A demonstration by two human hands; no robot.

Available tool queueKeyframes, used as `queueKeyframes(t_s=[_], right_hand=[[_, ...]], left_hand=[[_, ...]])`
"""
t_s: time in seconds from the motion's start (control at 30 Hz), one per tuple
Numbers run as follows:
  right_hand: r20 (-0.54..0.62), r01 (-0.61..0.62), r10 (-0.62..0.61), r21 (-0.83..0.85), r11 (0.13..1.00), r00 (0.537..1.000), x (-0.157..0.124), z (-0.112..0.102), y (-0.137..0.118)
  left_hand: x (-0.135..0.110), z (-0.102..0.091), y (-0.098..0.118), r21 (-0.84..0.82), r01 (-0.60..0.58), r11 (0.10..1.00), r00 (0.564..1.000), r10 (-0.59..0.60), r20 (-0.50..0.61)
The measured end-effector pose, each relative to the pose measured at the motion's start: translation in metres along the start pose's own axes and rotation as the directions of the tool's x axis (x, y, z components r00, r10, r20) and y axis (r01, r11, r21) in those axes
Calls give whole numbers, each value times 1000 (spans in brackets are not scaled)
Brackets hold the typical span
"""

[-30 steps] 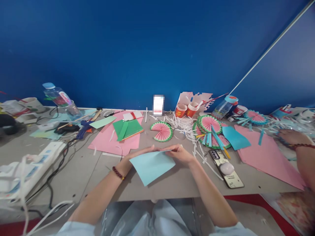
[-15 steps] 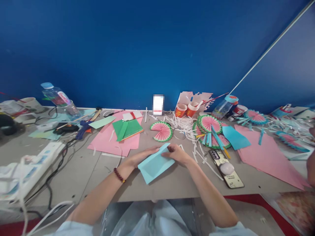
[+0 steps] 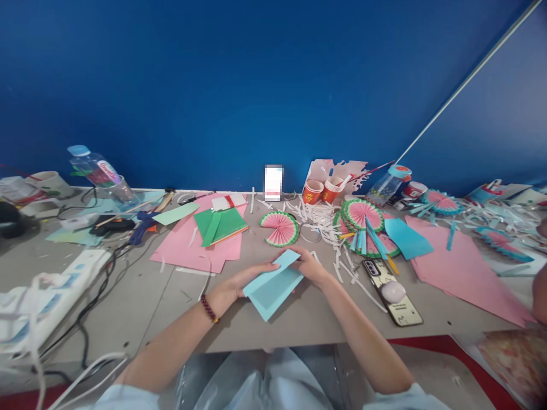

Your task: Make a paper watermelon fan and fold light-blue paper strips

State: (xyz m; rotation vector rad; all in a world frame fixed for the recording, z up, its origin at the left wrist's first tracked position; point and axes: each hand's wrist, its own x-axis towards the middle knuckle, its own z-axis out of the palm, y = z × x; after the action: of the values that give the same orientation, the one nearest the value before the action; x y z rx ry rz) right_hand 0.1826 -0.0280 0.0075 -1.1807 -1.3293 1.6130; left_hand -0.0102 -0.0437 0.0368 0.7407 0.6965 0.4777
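- The grey worktop (image 3: 141, 296) lay as crowded as it had been a second before: pink sheets (image 3: 192, 250) on both sides, a power strip (image 3: 55, 287) at the left and paper scraps along the back.
- The blue paper (image 3: 273, 285) was what had changed. A second earlier it was spread wide and flat in front of the person; here it was doubled over into a narrower slanted band. Judging by that, a fold had been laid and was being pressed down.
- The blue paper lay at the near middle of the worktop, between the two hands. Its far end pointed toward the watermelon fan (image 3: 280, 228) and its near corner toward the worktop's front edge.
- The left hand (image 3: 239, 282) had its grip apart, with the fingers stretched flat along the band's left long edge and the paper covering part of the palm.
- The right hand (image 3: 311, 267) had its grip clamped on the band's far right edge, just beside the top corner.
- A phone (image 3: 393, 293) lay to the right of the right forearm, apart from the paper.
- A co-worker's arm (image 3: 541, 290), which had reached well over the right side a second before, showed only at the frame's edge.
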Motion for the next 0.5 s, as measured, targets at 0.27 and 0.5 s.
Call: queueKeyframes(t_s=[0.27, 0.5], right_hand=[[-108, 70, -47, 223, 972, 993, 1, -5, -8], [-168, 114, -82, 188, 975, 982, 6, 9, 0]], left_hand=[[9, -12, 0, 173, -154, 973, 965, 186, -183], [14, -13, -4, 376, -154, 914, 887, 296, -355]])
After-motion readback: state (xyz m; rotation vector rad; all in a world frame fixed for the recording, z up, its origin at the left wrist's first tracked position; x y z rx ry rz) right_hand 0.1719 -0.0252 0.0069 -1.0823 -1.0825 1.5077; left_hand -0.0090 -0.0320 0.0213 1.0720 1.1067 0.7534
